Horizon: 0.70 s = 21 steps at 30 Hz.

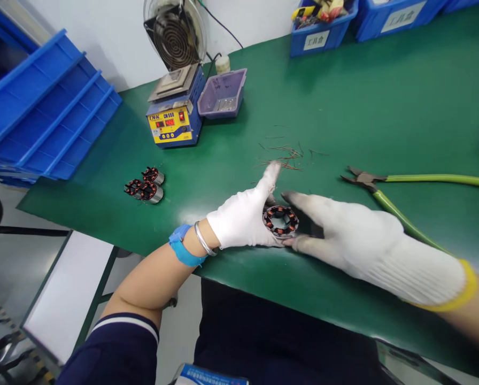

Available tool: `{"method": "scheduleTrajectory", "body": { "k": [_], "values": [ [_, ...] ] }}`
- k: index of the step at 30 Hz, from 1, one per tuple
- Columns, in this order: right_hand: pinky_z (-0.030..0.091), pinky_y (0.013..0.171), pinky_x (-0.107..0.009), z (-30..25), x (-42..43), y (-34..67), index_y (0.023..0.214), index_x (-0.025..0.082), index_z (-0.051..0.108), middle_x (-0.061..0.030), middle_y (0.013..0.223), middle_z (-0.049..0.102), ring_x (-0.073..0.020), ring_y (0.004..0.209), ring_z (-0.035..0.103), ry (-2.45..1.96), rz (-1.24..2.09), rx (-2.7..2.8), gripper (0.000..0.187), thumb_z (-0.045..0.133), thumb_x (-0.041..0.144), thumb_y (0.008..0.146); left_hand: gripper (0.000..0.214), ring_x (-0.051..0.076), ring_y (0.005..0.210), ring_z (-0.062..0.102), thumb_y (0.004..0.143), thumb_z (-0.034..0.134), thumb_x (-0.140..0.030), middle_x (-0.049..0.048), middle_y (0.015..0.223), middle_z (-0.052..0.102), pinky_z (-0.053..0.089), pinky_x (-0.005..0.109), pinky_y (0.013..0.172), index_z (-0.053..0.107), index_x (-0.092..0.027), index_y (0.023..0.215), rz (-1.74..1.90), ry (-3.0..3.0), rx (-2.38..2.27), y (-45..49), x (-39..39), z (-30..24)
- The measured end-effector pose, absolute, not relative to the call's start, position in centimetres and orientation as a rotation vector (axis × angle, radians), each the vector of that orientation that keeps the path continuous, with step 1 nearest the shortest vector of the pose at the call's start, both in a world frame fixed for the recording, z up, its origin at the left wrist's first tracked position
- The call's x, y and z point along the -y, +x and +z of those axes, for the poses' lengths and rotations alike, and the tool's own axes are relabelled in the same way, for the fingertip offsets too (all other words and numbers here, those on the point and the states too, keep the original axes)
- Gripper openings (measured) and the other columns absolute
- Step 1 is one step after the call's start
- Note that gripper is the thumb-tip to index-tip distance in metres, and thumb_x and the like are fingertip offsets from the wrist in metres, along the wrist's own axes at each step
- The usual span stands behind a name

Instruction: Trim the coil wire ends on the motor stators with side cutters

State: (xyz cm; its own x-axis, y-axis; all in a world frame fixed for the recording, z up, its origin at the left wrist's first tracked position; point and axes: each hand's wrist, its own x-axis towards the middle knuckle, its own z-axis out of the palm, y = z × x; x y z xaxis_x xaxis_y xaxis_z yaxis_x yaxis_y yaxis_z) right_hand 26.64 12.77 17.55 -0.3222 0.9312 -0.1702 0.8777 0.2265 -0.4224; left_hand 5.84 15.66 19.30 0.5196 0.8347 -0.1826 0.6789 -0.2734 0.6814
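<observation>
A small motor stator (280,221), a ring with copper windings around a central hole, sits low over the green table. My left hand (245,216), in a white glove, is closed around its left side and underside, thumb pointing away from me. From the right, my right hand (344,230), in a knitted white glove with a yellow cuff, reaches toward the ring. Its thumb and forefinger are parted at the stator's right side; whether the tips touch it I cannot tell. Diagonal cutters (368,179) with green handles lie beyond my right hand, one handle passing partly behind it.
Three similar stators (145,186) stand at the left. Wire clippings (285,152) are scattered beyond my hands. A blue-and-yellow solder pot (173,120), a purple tray (239,91) and a fan (175,37) are farther back. Blue bins (323,43) line the rear; a large blue crate (51,107) is left.
</observation>
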Motion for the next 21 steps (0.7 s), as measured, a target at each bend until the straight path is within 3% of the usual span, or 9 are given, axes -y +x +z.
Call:
{"method": "scheduleTrajectory", "body": {
  "k": [3, 7, 9, 12, 15, 21],
  "values": [
    [0.04, 0.056, -0.035, 17.0, -13.1, 27.1, 0.107, 0.03, 0.075, -0.0071, 0.103, 0.075, -0.0302, 0.078, 0.068, -1.789, 0.818, 2.39, 0.036, 0.053, 0.051, 0.087, 0.131, 0.03, 0.103, 0.072, 0.065, 0.088, -0.041, 0.0075, 0.113, 0.073, 0.058, 0.037, 0.087, 0.006, -0.021, 0.165, 0.279, 2.041, -1.201, 5.8, -15.9, 19.1],
    [0.037, 0.056, -0.034, 17.5, -13.4, 27.6, 0.093, 0.03, 0.075, -0.0048, 0.094, 0.076, -0.0284, 0.075, 0.066, -1.791, 0.808, 2.378, 0.032, 0.05, 0.048, 0.087, 0.131, 0.03, 0.103, 0.072, 0.063, 0.089, -0.042, 0.0079, 0.112, 0.073, 0.057, 0.039, 0.091, 0.01, -0.019, 0.164, 0.262, 2.042, -1.2, 5.8, -15.9, 18.8],
    [0.04, 0.059, -0.035, 17.7, -13.5, 27.5, 0.093, 0.03, 0.075, -0.0036, 0.094, 0.076, -0.0279, 0.077, 0.067, -1.777, 0.86, 2.35, 0.033, 0.049, 0.048, 0.086, 0.123, 0.031, 0.11, 0.069, 0.061, 0.09, -0.045, 0.0097, 0.119, 0.071, 0.056, 0.04, 0.095, 0.023, -0.019, 0.161, 0.325, 2.06, -1.173, 5.9, -15.7, 18.7],
    [0.044, 0.062, -0.035, 18.1, -13.8, 27.1, 0.09, 0.029, 0.074, -0.0017, 0.087, 0.075, -0.0264, 0.077, 0.068, -1.859, 1.017, 2.228, 0.031, 0.05, 0.047, 0.084, 0.079, 0.027, 0.117, 0.066, 0.071, 0.085, -0.044, 0.0088, 0.126, 0.069, 0.053, 0.036, 0.103, 0.054, -0.02, 0.14, 0.478, 2.096, -1.097, 6.2, -15.2, 18.5],
    [0.043, 0.058, -0.033, 18.6, -14.0, 26.8, 0.079, 0.027, 0.071, -0.0008, 0.072, 0.07, -0.0235, 0.067, 0.064, -1.897, 1.129, 2.151, 0.027, 0.052, 0.046, 0.081, 0.034, 0.021, 0.103, 0.068, 0.08, 0.076, -0.035, 0.0038, 0.112, 0.071, 0.056, 0.033, 0.095, 0.067, -0.022, 0.111, 0.5, 2.132, -1.103, 6.5, -14.8, 18.5],
    [0.038, 0.053, -0.031, 18.6, -13.8, 27.0, 0.069, 0.025, 0.065, 0.0004, 0.06, 0.061, -0.0183, 0.055, 0.054, -1.824, 1.163, 2.118, 0.025, 0.054, 0.045, 0.079, 0.018, 0.021, 0.088, 0.062, 0.075, 0.067, -0.028, 0.0025, 0.094, 0.065, 0.056, 0.034, 0.08, 0.062, -0.023, 0.092, 0.415, 2.222, -1.208, 7.2, -14.1, 18.7]
  ]
}}
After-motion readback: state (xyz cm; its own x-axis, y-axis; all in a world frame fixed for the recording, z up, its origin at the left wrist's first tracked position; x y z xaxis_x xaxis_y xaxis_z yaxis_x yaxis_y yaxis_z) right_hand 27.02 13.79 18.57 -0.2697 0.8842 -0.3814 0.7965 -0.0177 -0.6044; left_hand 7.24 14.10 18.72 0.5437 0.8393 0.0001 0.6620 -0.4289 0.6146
